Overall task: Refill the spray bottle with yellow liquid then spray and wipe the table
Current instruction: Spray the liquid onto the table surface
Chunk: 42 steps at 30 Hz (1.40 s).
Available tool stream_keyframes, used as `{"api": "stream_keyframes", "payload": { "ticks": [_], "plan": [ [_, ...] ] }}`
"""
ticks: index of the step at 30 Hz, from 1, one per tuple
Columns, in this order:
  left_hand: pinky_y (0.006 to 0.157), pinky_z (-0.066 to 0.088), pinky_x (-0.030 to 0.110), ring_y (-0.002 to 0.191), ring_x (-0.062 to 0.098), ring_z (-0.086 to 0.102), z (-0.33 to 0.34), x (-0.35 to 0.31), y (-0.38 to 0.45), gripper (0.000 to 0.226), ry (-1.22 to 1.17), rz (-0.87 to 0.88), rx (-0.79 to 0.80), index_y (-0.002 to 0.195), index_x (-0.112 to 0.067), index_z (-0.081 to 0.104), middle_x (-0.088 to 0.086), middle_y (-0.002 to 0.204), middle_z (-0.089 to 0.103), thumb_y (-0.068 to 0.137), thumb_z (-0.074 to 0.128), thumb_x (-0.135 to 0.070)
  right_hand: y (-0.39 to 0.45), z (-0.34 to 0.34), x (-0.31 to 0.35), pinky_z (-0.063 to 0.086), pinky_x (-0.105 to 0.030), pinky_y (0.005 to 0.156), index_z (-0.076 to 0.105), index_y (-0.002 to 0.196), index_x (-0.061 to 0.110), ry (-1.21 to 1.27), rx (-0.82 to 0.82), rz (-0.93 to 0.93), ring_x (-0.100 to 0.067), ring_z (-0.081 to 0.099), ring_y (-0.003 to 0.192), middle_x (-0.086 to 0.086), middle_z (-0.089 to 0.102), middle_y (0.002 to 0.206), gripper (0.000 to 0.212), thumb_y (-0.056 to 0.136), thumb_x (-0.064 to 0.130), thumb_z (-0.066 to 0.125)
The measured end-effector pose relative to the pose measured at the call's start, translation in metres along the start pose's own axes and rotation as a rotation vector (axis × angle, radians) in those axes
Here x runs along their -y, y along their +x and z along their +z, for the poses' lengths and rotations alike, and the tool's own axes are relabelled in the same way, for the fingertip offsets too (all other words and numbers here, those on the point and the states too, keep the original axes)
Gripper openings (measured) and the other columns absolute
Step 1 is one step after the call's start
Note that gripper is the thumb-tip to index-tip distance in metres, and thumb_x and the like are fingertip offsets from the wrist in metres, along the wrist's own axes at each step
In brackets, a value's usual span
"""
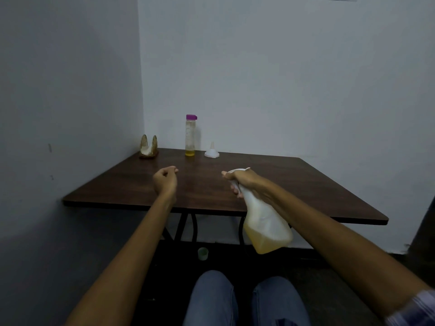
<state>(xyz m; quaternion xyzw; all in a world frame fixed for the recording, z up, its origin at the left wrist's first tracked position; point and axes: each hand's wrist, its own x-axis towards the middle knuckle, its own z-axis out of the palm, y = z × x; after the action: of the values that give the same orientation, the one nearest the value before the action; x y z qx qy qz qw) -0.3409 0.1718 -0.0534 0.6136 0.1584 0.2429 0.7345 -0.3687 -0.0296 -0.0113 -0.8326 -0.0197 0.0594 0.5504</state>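
My right hand [244,181] grips the neck and trigger of a translucent white spray bottle [266,224], held above the near edge of the dark wooden table [306,184], nozzle pointing left. Yellow liquid fills the bottle's lower part. My left hand [165,179] hovers over the table's left middle with fingers curled, holding nothing. At the back stands a tall clear bottle [190,135] with a purple cap and a little yellow liquid at the bottom. A white funnel [211,151] lies upside down to its right.
A gold napkin holder [148,147] with white napkins sits at the table's back left corner. White walls close in behind and on the left. A small green cup [202,253] stands on the floor under the table. My knees in jeans are below.
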Motion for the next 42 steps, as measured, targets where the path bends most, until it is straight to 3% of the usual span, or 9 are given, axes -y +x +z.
{"api": "stream_keyframes", "payload": {
  "ticks": [2, 6, 9, 16, 19, 25, 31, 36, 42],
  "plan": [
    [0.092, 0.051, 0.038, 0.101, 0.018, 0.061, 0.000, 0.001, 0.000, 0.023, 0.004, 0.004, 0.000, 0.107, -0.010, 0.066, 0.005, 0.107, 0.069, 0.094, 0.048, -0.013, 0.000, 0.001, -0.003, 0.041, -0.027, 0.051, 0.060, 0.117, 0.010, -0.032, -0.015, 0.011, -0.015, 0.046, 0.058, -0.005, 0.048, 0.065, 0.035, 0.091, 0.032, 0.055],
    [0.079, 0.051, 0.032, 0.080, 0.010, 0.057, -0.001, 0.006, 0.001, 0.021, 0.013, 0.010, -0.005, 0.105, -0.012, 0.066, 0.003, 0.106, 0.068, 0.094, 0.049, -0.014, -0.007, -0.008, -0.003, 0.056, -0.031, 0.056, 0.057, 0.114, 0.010, 0.126, 0.059, 0.022, -0.023, 0.064, 0.073, -0.015, 0.061, 0.080, 0.022, 0.092, 0.013, 0.053],
    [0.090, 0.052, 0.037, 0.093, 0.016, 0.060, 0.000, 0.009, 0.000, 0.021, 0.016, 0.003, -0.007, 0.106, -0.011, 0.065, 0.006, 0.108, 0.068, 0.094, 0.048, -0.013, -0.009, -0.017, -0.005, 0.054, -0.026, 0.054, 0.054, 0.122, 0.014, 0.123, 0.090, 0.025, -0.019, 0.065, 0.072, -0.011, 0.064, 0.088, 0.036, 0.091, -0.002, 0.045],
    [0.094, 0.050, 0.041, 0.102, 0.020, 0.060, 0.014, 0.013, -0.010, 0.023, 0.056, 0.024, 0.032, 0.107, -0.010, 0.066, 0.006, 0.109, 0.068, 0.094, 0.047, -0.013, -0.018, -0.053, -0.029, 0.054, -0.027, 0.049, 0.058, 0.114, 0.010, 0.099, -0.106, 0.019, -0.020, 0.066, 0.067, -0.014, 0.063, 0.076, 0.028, 0.092, 0.027, 0.058],
    [0.094, 0.051, 0.042, 0.100, 0.021, 0.060, 0.026, 0.015, -0.017, 0.023, 0.077, 0.039, 0.064, 0.106, -0.010, 0.066, 0.007, 0.109, 0.068, 0.094, 0.046, -0.014, -0.019, -0.066, -0.042, 0.044, -0.027, 0.051, 0.059, 0.111, 0.013, -0.012, -0.206, 0.049, -0.017, 0.050, 0.059, -0.007, 0.050, 0.062, 0.027, 0.093, 0.033, 0.056],
    [0.094, 0.051, 0.042, 0.103, 0.022, 0.062, 0.042, 0.016, -0.026, 0.023, 0.118, 0.052, 0.097, 0.104, -0.011, 0.067, 0.006, 0.109, 0.069, 0.094, 0.047, -0.013, -0.033, -0.088, -0.052, 0.056, -0.029, 0.057, 0.055, 0.115, 0.011, 0.132, -0.118, 0.068, -0.022, 0.062, 0.077, -0.010, 0.063, 0.058, 0.024, 0.094, 0.020, 0.055],
    [0.094, 0.051, 0.043, 0.102, 0.023, 0.063, 0.044, 0.013, -0.025, 0.024, 0.146, 0.070, 0.095, 0.103, -0.011, 0.067, 0.007, 0.108, 0.070, 0.093, 0.045, -0.012, -0.029, -0.090, -0.058, 0.040, -0.023, 0.050, 0.060, 0.112, 0.013, 0.009, -0.259, 0.092, -0.014, 0.040, 0.054, -0.003, 0.043, 0.062, 0.021, 0.093, 0.019, 0.055],
    [0.094, 0.051, 0.044, 0.103, 0.021, 0.062, 0.043, 0.016, -0.023, 0.023, 0.157, 0.065, 0.091, 0.106, -0.011, 0.066, 0.007, 0.110, 0.069, 0.094, 0.046, -0.012, -0.033, -0.099, -0.056, 0.055, -0.032, 0.066, 0.051, 0.116, 0.017, 0.156, -0.134, 0.138, -0.021, 0.062, 0.078, -0.008, 0.059, 0.083, 0.032, 0.093, -0.003, 0.042],
    [0.095, 0.051, 0.043, 0.104, 0.020, 0.061, 0.043, 0.019, -0.023, 0.023, 0.165, 0.061, 0.097, 0.108, -0.011, 0.065, 0.006, 0.111, 0.068, 0.094, 0.046, -0.012, -0.027, -0.089, -0.064, 0.051, -0.030, 0.055, 0.061, 0.097, 0.018, 0.101, -0.239, 0.087, -0.016, 0.055, 0.063, -0.006, 0.058, 0.061, 0.006, 0.091, 0.018, 0.059]
  ]
}}
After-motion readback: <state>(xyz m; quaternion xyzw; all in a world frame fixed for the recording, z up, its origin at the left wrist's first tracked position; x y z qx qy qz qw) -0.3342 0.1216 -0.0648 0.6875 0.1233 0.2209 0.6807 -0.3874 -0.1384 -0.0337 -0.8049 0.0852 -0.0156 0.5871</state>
